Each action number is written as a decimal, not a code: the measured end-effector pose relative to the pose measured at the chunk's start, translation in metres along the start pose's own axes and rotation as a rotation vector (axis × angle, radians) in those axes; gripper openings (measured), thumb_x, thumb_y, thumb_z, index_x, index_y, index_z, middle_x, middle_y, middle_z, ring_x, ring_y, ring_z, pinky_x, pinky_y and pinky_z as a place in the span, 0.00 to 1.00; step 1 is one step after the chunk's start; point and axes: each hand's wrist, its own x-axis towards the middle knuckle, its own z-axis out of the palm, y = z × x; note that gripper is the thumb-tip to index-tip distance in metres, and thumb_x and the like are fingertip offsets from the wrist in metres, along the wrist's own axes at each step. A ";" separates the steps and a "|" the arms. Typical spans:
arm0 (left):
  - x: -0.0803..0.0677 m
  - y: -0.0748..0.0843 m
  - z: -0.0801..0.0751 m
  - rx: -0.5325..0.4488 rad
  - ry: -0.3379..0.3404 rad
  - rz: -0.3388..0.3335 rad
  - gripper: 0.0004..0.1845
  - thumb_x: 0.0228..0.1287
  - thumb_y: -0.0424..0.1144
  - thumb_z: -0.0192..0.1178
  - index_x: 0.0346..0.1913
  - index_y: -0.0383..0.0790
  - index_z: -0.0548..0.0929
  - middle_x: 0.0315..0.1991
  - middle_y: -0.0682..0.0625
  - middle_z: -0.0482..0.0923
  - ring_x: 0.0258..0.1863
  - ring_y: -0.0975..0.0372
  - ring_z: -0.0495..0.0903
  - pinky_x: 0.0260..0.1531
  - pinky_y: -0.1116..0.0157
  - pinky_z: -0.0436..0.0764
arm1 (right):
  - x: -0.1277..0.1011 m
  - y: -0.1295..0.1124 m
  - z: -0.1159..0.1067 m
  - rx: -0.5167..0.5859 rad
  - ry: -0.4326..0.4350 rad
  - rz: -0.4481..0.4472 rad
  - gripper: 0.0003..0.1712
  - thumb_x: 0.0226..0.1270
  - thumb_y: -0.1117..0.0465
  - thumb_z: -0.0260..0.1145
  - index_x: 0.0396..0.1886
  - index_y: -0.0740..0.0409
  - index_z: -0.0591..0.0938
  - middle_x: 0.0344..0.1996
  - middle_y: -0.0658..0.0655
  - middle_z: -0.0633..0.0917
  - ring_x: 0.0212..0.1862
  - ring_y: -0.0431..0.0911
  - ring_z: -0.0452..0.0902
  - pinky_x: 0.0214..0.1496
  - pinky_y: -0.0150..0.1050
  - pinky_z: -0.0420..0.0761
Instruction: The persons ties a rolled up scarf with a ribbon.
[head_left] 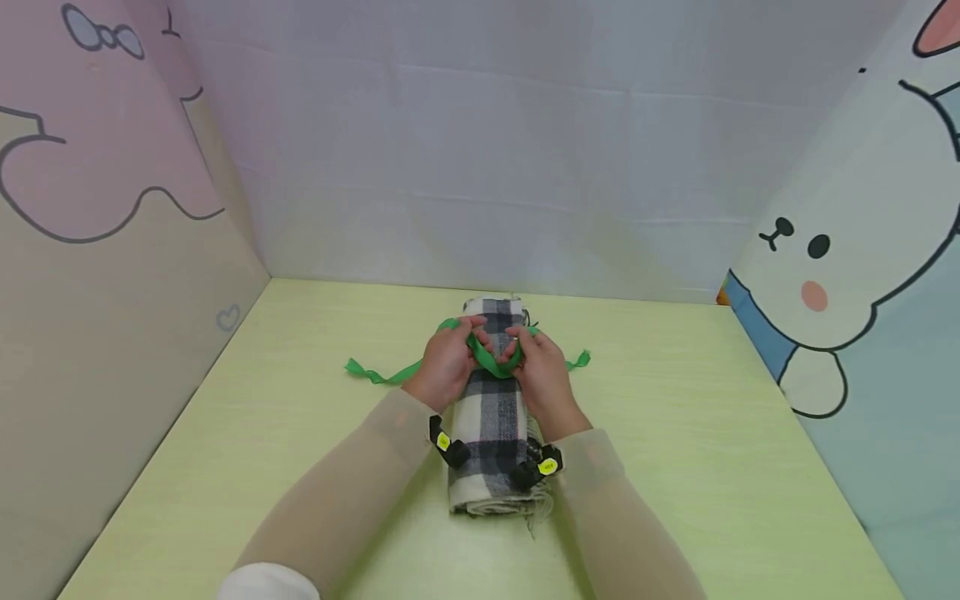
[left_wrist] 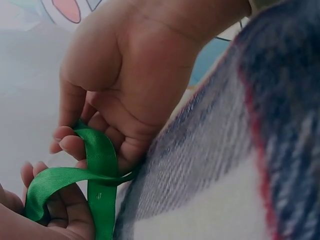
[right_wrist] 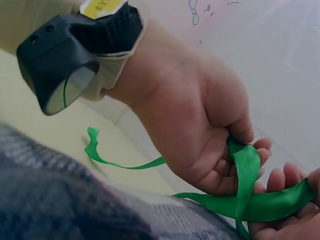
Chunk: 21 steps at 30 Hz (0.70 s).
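A rolled plaid scarf (head_left: 491, 475) in white, grey and dark blue, with a fringed edge, lies lengthwise on the table. Over its upper half both hands hold a green ribbon (head_left: 491, 362), which loops and crosses itself between them. My left hand (head_left: 444, 367) pinches one strand between thumb and fingers; the right wrist view shows this left hand (right_wrist: 185, 110) from across the roll. On the other side my right hand (head_left: 546, 375) pinches another strand, seen large in the left wrist view as the right hand (left_wrist: 125, 75). Ribbon tails stick out at both sides.
The pale yellow-green table (head_left: 712, 450) extends around the roll. Behind it rises a plain light wall (head_left: 487, 167), with cartoon-printed panels at left and right. Each wrist wears a black camera (head_left: 448, 446) with a yellow label.
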 end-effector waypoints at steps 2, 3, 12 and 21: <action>0.001 0.001 0.000 0.047 -0.014 0.003 0.24 0.88 0.41 0.37 0.68 0.24 0.71 0.35 0.46 0.75 0.32 0.58 0.77 0.34 0.65 0.81 | 0.000 0.000 0.001 -0.019 -0.010 -0.010 0.22 0.88 0.57 0.48 0.62 0.71 0.77 0.31 0.55 0.78 0.33 0.45 0.78 0.40 0.36 0.82; 0.001 0.002 0.000 0.068 -0.025 0.000 0.23 0.88 0.41 0.37 0.67 0.25 0.71 0.35 0.46 0.76 0.31 0.58 0.77 0.33 0.65 0.82 | 0.000 0.000 0.001 -0.029 -0.014 -0.016 0.22 0.88 0.57 0.48 0.60 0.71 0.77 0.31 0.55 0.78 0.32 0.45 0.78 0.39 0.36 0.81; 0.000 0.006 0.001 0.306 -0.098 0.030 0.21 0.87 0.42 0.40 0.63 0.28 0.75 0.33 0.47 0.77 0.32 0.58 0.78 0.35 0.65 0.82 | 0.003 -0.003 0.003 -0.141 -0.032 -0.049 0.18 0.87 0.58 0.49 0.52 0.68 0.80 0.29 0.56 0.78 0.31 0.46 0.78 0.36 0.35 0.80; 0.002 0.015 0.001 0.457 -0.082 0.068 0.18 0.85 0.42 0.46 0.53 0.30 0.81 0.39 0.44 0.80 0.49 0.55 0.79 0.42 0.65 0.83 | 0.003 -0.008 0.002 -0.233 -0.078 -0.084 0.17 0.86 0.57 0.52 0.49 0.66 0.82 0.28 0.54 0.79 0.31 0.45 0.78 0.37 0.36 0.81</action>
